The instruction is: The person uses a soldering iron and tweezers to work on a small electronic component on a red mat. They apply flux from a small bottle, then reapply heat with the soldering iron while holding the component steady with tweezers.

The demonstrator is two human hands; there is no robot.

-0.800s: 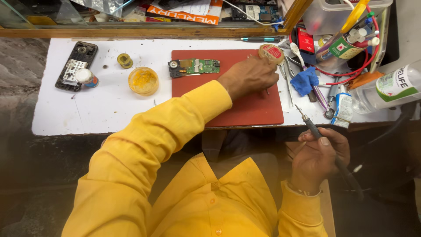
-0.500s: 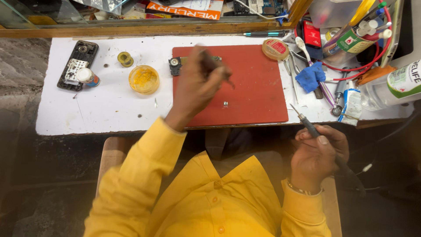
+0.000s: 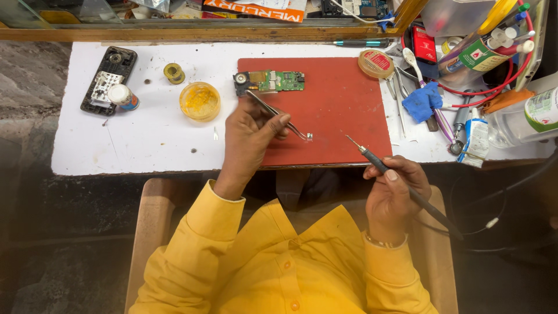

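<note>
My left hand [image 3: 249, 135] grips metal tweezers [image 3: 278, 115] whose tips touch a tiny metal part [image 3: 310, 136] on the red mat [image 3: 337, 110]. A green circuit board [image 3: 270, 81] lies at the mat's far left corner. At the mat's near right corner my right hand [image 3: 395, 195] holds a black soldering iron [image 3: 401, 183], its tip pointing toward the small part and a little short of it. Both arms wear yellow sleeves.
On the white table [image 3: 145, 139]: an opened phone body [image 3: 107, 78] with a small bottle, a solder spool [image 3: 173, 72], a yellow flux tub [image 3: 199, 100], a round tin [image 3: 376, 63]. Tools, blue cloth [image 3: 423, 102], red cable and bottles crowd the right side.
My left hand came back from the round tin at the far right to the mat's middle, now holding tweezers on the small part. My right hand raised the iron toward the mat.
</note>
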